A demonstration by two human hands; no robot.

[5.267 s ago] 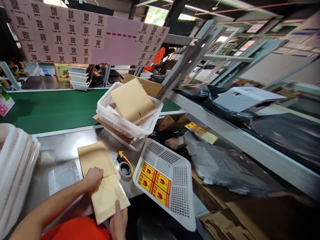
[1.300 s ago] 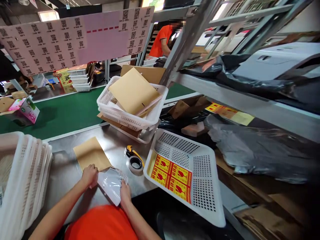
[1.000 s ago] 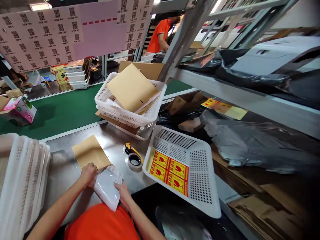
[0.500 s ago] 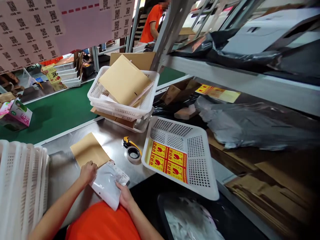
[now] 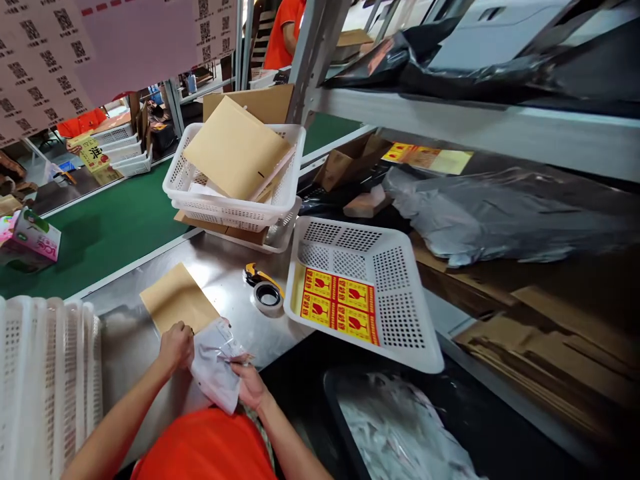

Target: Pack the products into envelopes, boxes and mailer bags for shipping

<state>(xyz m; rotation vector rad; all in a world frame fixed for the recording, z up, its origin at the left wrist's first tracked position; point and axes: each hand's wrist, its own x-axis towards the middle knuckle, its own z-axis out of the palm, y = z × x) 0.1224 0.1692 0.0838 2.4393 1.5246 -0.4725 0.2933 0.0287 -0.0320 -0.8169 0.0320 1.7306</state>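
A flat tan kraft envelope (image 5: 181, 295) lies at a slant over the metal table, its lower edge meeting a pale plastic bag (image 5: 216, 373). My left hand (image 5: 176, 348) is closed at the lower left edge of the envelope, right where the bag begins; whether it grips the bag too is hidden. Lower and to the right, my right hand (image 5: 249, 385) pinches the bag's right side, which is crumpled. Beyond the hands, a tape roll (image 5: 268, 295) and a yellow-handled cutter (image 5: 254, 273) lie together on the metal surface.
White basket (image 5: 400, 267) with red-yellow glass-symbol stickers (image 5: 340, 305) stands right. Stacked baskets (image 5: 235, 215) behind hold envelopes. Nested baskets (image 5: 47, 380) stand left. A green conveyor (image 5: 115, 223) runs behind. Shelves (image 5: 475, 127) with bags and cardboard flank the right; a co-worker (image 5: 283, 40) stands far back.
The bag's right part, flat with a printed label showing before, is now bunched up in my right hand. My left hand stays at the envelope edge. The view has shifted slightly.
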